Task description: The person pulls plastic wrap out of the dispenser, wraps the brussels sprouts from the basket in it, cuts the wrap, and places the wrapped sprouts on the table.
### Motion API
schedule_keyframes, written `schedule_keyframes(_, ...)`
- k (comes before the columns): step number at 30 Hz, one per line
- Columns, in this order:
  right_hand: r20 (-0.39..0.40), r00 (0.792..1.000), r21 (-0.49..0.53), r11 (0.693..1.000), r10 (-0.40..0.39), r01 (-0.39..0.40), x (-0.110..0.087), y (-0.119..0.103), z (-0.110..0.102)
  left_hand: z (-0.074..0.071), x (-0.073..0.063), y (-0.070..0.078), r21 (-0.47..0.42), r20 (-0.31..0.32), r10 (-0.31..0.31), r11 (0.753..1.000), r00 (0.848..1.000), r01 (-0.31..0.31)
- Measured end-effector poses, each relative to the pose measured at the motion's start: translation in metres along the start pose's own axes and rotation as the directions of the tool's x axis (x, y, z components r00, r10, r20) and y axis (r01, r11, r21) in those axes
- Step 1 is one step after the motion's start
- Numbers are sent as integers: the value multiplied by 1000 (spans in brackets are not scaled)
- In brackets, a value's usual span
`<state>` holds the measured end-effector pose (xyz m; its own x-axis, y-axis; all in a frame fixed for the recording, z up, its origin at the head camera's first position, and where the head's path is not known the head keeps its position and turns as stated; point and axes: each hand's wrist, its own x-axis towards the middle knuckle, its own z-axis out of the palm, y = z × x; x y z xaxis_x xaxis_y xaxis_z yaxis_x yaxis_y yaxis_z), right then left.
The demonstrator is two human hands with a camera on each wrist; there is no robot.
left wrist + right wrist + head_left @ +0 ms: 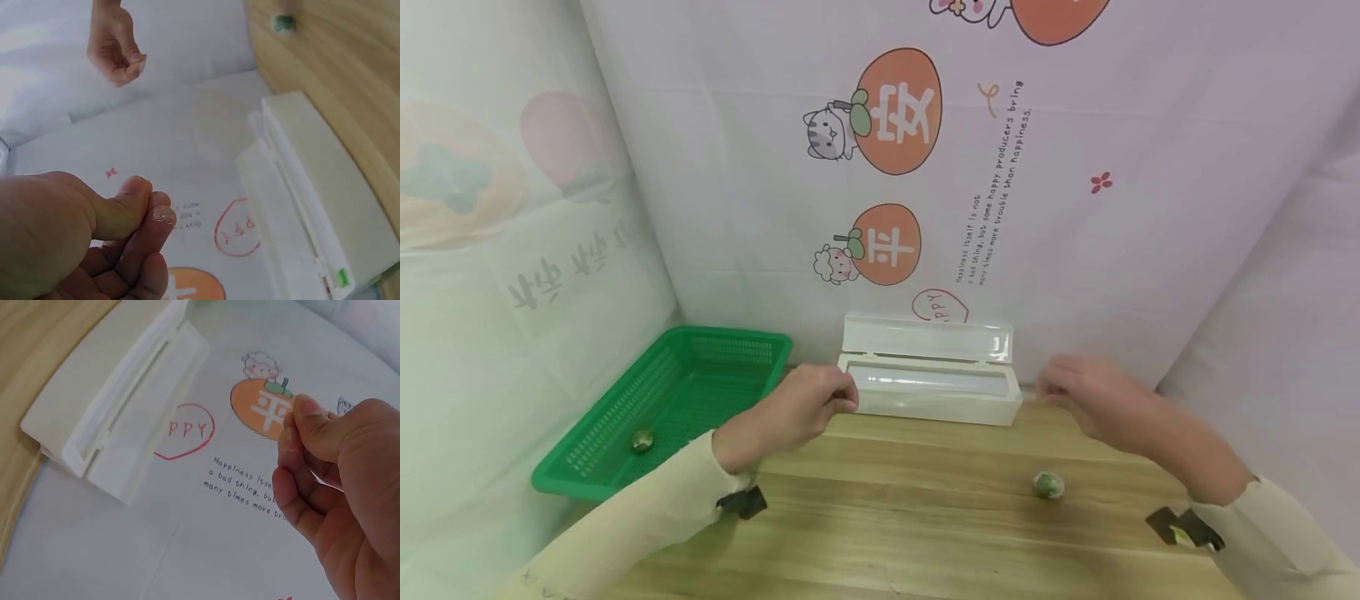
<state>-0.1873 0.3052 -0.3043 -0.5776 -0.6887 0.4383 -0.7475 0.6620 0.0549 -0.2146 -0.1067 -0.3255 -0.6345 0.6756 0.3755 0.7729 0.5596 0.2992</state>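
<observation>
In the head view my left hand (805, 406) is raised by the left end of a white cling film box (936, 406), thumb and fingertips pinched together. A shiny bit of clear cling film (164, 215) shows at its fingertips in the left wrist view. My right hand (1097, 398) is up beyond the box's right end, its thumb and index finger pinched too; the see-through film there barely shows. The box lid (917, 337) stands raised at the back, with a glossy roll (928, 380) inside. Nearer me on the table lies a small round green item (1048, 485) with whitish wrapping.
A green plastic basket (617, 392) stands at the left, holding a small round greenish item (642, 440). White printed cloth (737, 167) hangs behind the box and along both sides. The wooden table (880, 508) spreads out in front.
</observation>
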Motion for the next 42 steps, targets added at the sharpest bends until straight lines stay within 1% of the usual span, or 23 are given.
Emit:
schedule_keyframes(1,-9,1000,1,1000,-25,25,-4,-3,2,3,-6,2,6,0,17,1000,1000,-17)
schedule_keyframes(3,-4,999,12,999,-51,51,-12,-10,6,12,-16,4,13,6,47,999,999,-47)
schedule_keyframes(5,20,997,23,997,-69,69,-21,-17,10,23,-27,4,30,14,84,996,996,-85)
schedule_keyframes(8,46,994,55,994,-95,92,-33,-25,21,41,-42,3,70,15,154,986,988,-154)
schedule_keyframes(9,42,993,67,992,-114,111,-36,-27,26,47,-47,3,84,17,175,981,984,-176)
schedule_keyframes(11,53,990,104,987,-132,126,-42,-31,36,59,-55,3,115,25,208,971,978,-209)
schedule_keyframes(13,61,986,130,980,-157,148,-48,-35,47,68,-61,3,121,52,207,970,977,-212)
schedule_keyframes(15,81,983,136,979,-162,150,-53,-39,57,78,-68,2,122,81,194,972,978,-203)
schedule_keyframes(17,97,982,130,980,-162,149,-58,-43,67,88,-73,-1,146,101,186,969,977,-199)
schedule_keyframes(19,109,981,121,982,-158,145,-62,-46,78,99,-77,-5,177,103,195,961,975,-211)
schedule_keyframes(22,150,981,99,989,-123,109,-69,-50,92,113,-81,-11,239,103,208,944,973,-228)
schedule_keyframes(25,202,976,66,996,-78,66,-75,-52,105,122,-83,-15,238,110,198,946,974,-219)
schedule_keyframes(27,216,974,58,997,-62,51,-79,-54,113,127,-84,-17,207,118,182,957,976,-203)
schedule_keyframes(30,223,973,71,997,-57,42,-82,-55,124,133,-85,-21,162,137,154,971,979,-175)
schedule_keyframes(34,258,966,107,994,-27,0,-87,-54,135,141,-84,-26,104,163,114,986,980,-132)
schedule_keyframes(36,262,965,118,993,-20,-12,-89,-53,139,144,-82,-28,62,175,88,993,981,-100)
schedule_keyframes(38,249,968,121,993,-15,-16,-90,-52,143,147,-81,-29,37,185,62,997,981,-70)
schedule_keyframes(42,225,974,159,986,22,-59,-88,-53,150,151,-78,-29,29,180,14,999,984,-19)
